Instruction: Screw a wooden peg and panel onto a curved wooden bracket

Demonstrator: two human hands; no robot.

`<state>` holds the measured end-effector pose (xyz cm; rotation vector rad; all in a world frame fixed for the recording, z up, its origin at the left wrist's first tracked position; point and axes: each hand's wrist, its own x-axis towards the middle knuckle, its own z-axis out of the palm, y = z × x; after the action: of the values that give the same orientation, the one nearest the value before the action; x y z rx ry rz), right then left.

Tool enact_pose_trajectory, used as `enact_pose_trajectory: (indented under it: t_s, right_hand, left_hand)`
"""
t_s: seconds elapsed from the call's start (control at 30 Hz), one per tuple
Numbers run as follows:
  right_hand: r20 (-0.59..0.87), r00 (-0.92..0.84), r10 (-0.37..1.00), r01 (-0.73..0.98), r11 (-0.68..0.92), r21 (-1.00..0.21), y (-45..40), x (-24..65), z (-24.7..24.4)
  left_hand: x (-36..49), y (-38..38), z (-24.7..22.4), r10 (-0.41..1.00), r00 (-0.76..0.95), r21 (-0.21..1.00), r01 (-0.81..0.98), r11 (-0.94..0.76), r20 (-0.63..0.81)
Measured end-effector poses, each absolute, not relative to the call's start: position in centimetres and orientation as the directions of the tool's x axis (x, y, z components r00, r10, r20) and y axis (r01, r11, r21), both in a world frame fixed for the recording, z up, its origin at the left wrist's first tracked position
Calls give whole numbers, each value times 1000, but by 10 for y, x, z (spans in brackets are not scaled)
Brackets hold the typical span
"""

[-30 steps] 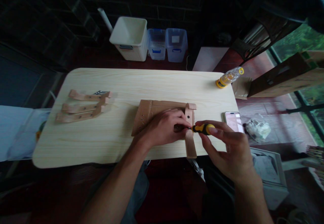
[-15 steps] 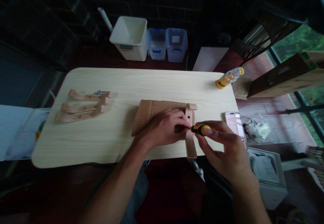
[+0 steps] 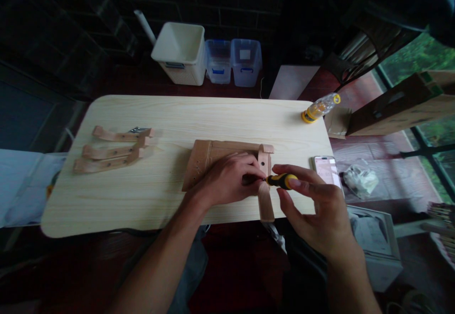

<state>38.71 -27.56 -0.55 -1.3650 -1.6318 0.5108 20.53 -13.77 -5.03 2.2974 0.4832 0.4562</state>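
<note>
A yellow-and-black screwdriver [image 3: 282, 181] is in my right hand [image 3: 316, 205], its handle end against my thumb and fingers and its tip pointing left. That tip meets a curved wooden piece [image 3: 266, 205] with a dark hole, which lies across the right end of a brown cardboard box [image 3: 227, 147]. My left hand [image 3: 232, 176] rests over the box, fingers curled in beside the screwdriver tip. Whatever those fingertips pinch is hidden. At the table's left lie several similar wooden pieces [image 3: 113, 152] with holes, and small metal parts [image 3: 138, 130] beside them.
The pale wooden table [image 3: 170, 115] carries a clear bottle with yellow ends [image 3: 320, 108] at the back right and a phone [image 3: 327, 172] at the right edge. Behind it stand a white bin [image 3: 181, 53] and clear boxes [image 3: 246, 63]. A large carton [image 3: 394, 105] is at the right.
The view has shifted slightly, so most things appear a little further left. Both hands and the screwdriver keep nearly the same position on the wooden piece.
</note>
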Motion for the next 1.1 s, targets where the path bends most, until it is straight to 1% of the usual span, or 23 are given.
enact_pose_trajectory:
  t_s: [0.1, 0.4, 0.6, 0.77, 1.03, 1.1]
  right_hand:
    - [333, 44, 942, 550, 256, -795, -276, 387, -5]
    - [319, 126, 940, 556, 199, -807, -276, 388, -9]
    - [357, 95, 929, 529, 257, -809, -277, 387, -4]
    - [333, 74, 940, 571, 234, -787, -277, 387, -2]
    - [418, 58, 907, 627, 293, -722, -275, 389, -8]
    - [429, 42, 902, 614, 316, -724, -276, 389, -8]
  left_hand:
    - [205, -137, -49, 468, 865, 722, 206, -661, 181]
    - [204, -139, -52, 478, 859, 726, 211, -655, 182]
    - [203, -138, -53, 480, 860, 729, 216, -650, 173]
    - [203, -138, -53, 482, 861, 729, 224, -647, 163]
    - [204, -139, -50, 484, 860, 733, 225, -642, 160]
    - [204, -138, -50, 484, 860, 732, 225, -643, 161]
